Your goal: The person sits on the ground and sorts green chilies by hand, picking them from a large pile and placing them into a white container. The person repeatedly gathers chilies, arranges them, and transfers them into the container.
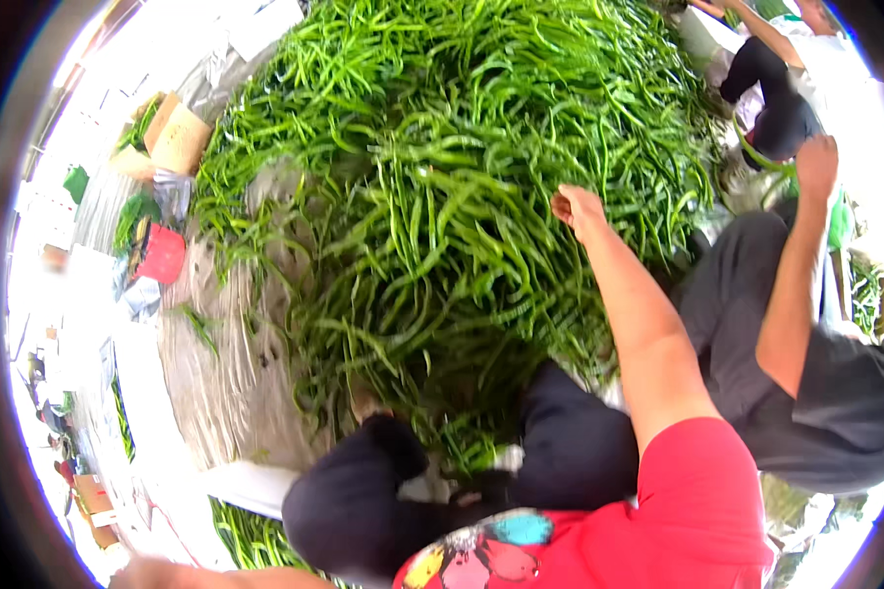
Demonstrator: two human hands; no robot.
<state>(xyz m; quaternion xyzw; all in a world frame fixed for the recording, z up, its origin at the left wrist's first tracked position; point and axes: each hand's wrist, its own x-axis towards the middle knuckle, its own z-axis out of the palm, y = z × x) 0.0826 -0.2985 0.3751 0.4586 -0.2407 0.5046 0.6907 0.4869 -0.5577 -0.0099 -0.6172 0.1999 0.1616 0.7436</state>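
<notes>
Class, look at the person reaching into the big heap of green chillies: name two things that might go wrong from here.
1. The right hand is bare on the green chillies, so juice may irritate skin.
2. A co-worker's arm reaches in close beside it, so the two may bump.
3. Chillies at the heap's edge lie loose on the grey sheet and may scatter.

glossy green chillies (442, 196), matt cardboard box (179, 137)

Place: open-air produce sorting yard or market, bright daylight.
Evidence: huge heap of green chili peppers (442, 196) spread on a grey ground sheet (216, 363).
Surroundings: cardboard box (179, 137), red crate (159, 253), more peppers at the edges.
People: workers sit low around the heap.
</notes>
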